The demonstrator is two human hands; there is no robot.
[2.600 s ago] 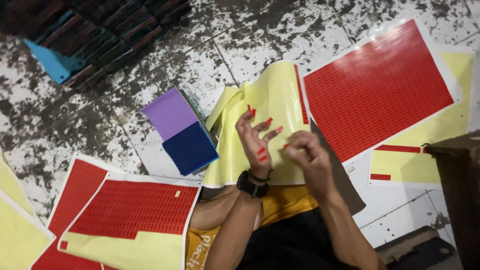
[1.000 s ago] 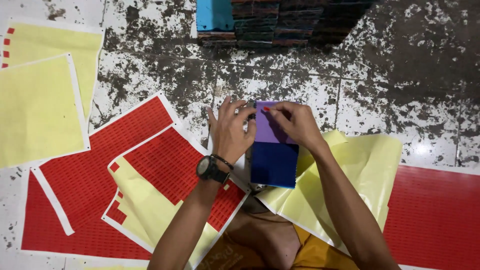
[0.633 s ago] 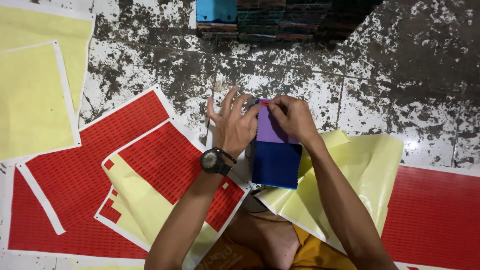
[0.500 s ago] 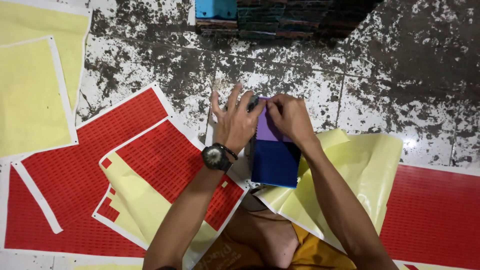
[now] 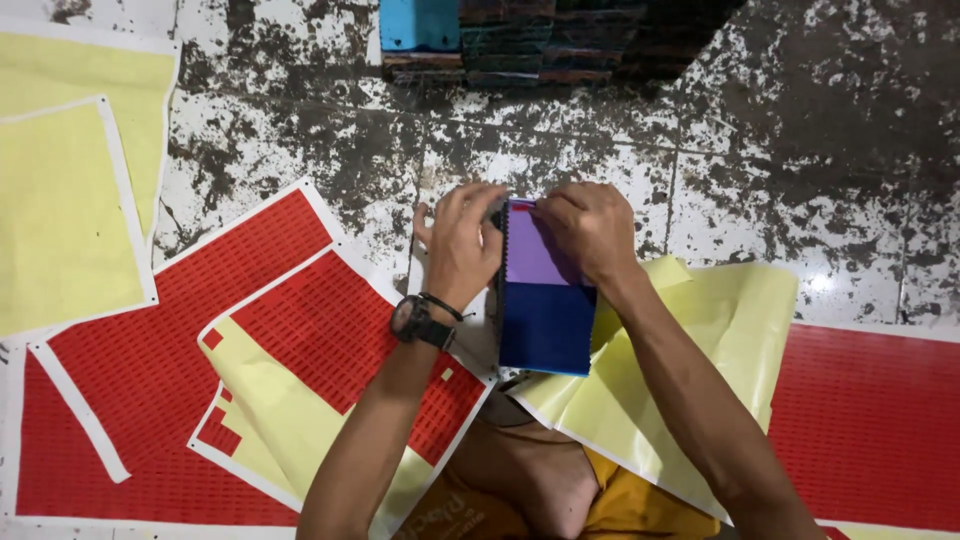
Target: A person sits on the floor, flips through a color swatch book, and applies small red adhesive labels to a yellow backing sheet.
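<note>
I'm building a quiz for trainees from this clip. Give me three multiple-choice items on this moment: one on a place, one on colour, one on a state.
1. Where is the notebook?
A. between both hands
B. on the far stack
C. under the red sheets

2. What colours is its cover?
A. green and white
B. purple and dark blue
C. all red

3. How does the right hand meet it?
A. hovers apart
B. lies flat on the floor
C. fingertips pinch its top edge

Answers:
1 A, the left hand flanks its spiral side.
2 B, purple upper part, blue lower part.
3 C, the fingers meet at the top edge by a small red sticker.
</note>
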